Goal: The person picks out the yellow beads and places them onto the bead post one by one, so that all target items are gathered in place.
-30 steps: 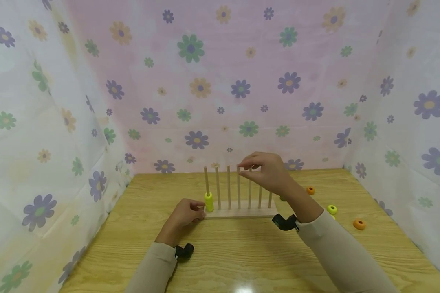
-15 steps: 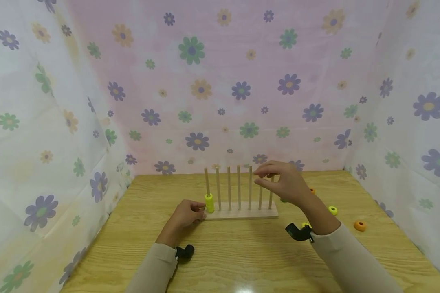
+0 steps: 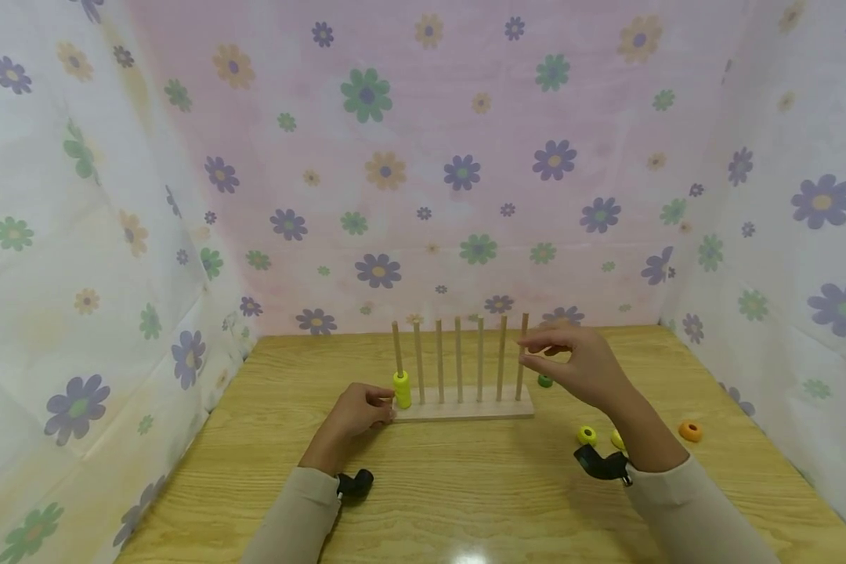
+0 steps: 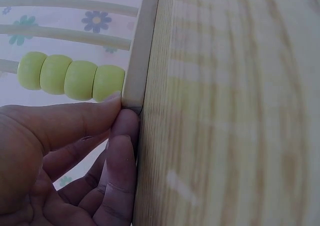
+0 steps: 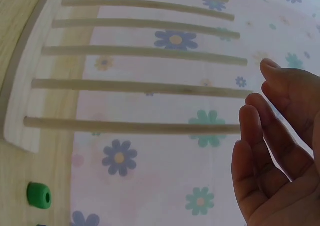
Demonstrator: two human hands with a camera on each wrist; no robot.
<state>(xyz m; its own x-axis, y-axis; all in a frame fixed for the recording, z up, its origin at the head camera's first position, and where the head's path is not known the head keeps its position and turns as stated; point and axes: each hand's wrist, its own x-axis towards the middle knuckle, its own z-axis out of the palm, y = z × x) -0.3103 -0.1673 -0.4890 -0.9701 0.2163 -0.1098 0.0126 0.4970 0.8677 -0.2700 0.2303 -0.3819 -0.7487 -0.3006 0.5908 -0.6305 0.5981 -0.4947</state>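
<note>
A pale wooden peg rack (image 3: 465, 410) with several upright pegs stands on the table. Its leftmost peg carries a stack of several yellow beads (image 3: 402, 392); the other pegs hold none. My left hand (image 3: 357, 409) pinches the left end of the rack's base between thumb and fingers, with the thumb tip right beside the lowest yellow bead (image 4: 108, 82) in the left wrist view. My right hand (image 3: 581, 364) is raised at the rightmost peg (image 5: 135, 127), fingers loosely bent near its upper part. Between thumb and fingertips it holds nothing.
On the wood-grain table (image 3: 451, 486), right of the rack, lie a green bead (image 3: 545, 381), a yellow bead (image 3: 583, 440), another yellow bead (image 3: 617, 441) partly hidden by the right wrist's camera, and an orange bead (image 3: 691, 435). Flowered cloth (image 3: 430, 157) walls the back and sides.
My right hand has moved rightward along the pegs, from the middle one to the rightmost, dropping slightly lower. The left hand, the rack and the stacked beads have stayed put.
</note>
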